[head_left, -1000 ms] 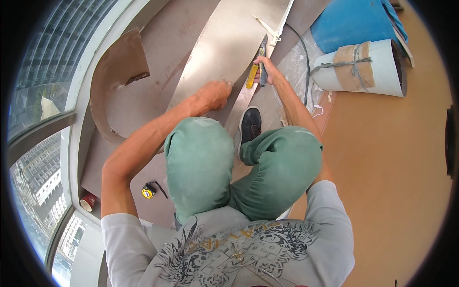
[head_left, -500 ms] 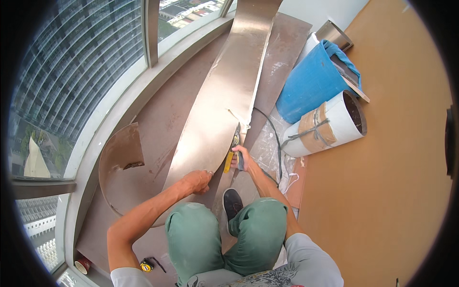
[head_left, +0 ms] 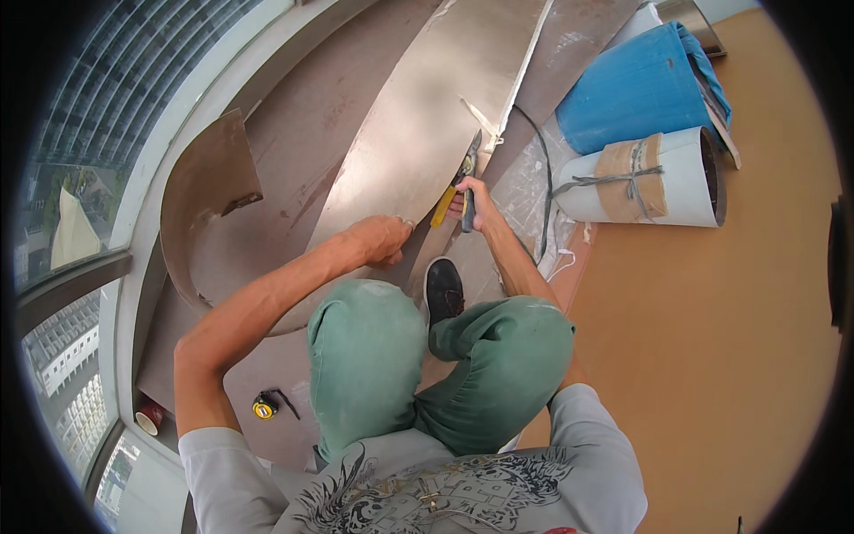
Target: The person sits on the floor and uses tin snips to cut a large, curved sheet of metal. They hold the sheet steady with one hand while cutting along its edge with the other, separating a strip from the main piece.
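Note:
A long, shiny bare metal sheet [head_left: 418, 116] stretches away from me, with a thin pale strip along its right edge. My left hand [head_left: 382, 240] is closed on the sheet's near right edge. In my right hand [head_left: 480, 205] is a pair of tin snips [head_left: 471, 166] with one yellow and one dark handle; my fingers wrap round the handles. The blades point away from me at the sheet's right edge, near a loose pale sliver. Whether the jaws grip metal is too small to tell.
A curled sheet offcut [head_left: 191, 191] lies left by the curved window ledge. A tape measure [head_left: 265, 406] rests near my left knee. To the right are a blue container [head_left: 614, 93], a tied white roll [head_left: 587, 187] and a black cable [head_left: 546, 178]. My shoe [head_left: 442, 287] stands beside the sheet.
The view has tilted toward me, so everything sits higher in the picture and more of my shirt shows. Both hands keep their holds on the sheet and the snips.

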Tool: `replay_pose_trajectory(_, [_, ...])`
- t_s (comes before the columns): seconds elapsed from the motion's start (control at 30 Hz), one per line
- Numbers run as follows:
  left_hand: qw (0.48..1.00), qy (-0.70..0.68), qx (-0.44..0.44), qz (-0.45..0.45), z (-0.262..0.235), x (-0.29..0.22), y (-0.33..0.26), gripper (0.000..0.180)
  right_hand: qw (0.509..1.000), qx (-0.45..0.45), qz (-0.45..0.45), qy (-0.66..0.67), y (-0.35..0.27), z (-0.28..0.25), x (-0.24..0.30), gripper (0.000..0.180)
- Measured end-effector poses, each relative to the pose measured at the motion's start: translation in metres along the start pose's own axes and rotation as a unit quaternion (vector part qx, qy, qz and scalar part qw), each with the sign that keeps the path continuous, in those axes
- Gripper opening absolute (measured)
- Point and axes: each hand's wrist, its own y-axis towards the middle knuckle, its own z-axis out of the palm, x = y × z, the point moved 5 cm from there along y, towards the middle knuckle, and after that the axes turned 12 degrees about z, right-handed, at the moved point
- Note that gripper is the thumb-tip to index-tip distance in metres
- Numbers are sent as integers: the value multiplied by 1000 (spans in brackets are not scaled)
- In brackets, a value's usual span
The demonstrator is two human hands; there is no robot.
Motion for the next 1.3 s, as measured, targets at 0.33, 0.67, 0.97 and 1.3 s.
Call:
replay_pose_trajectory(0.33, [998,47,-43,6,0,-6,-3,39,992,-65,-74,-73,27,-12,22,49])
replay_pose_trajectory(0.67, [998,57,-22,-2,1,-5,-2,37,987,-89,-120,-65,25,4,25,32])
replay_pose_trajectory(0.97, [999,21,4,-26,-3,-10,-7,41,989,-57,-119,-69,29,9,22,32])
replay_pose_trajectory(1.3, [999,21,20,-26,-12,-9,-10,49,978,-80,-163,-98,33,4,27,36])
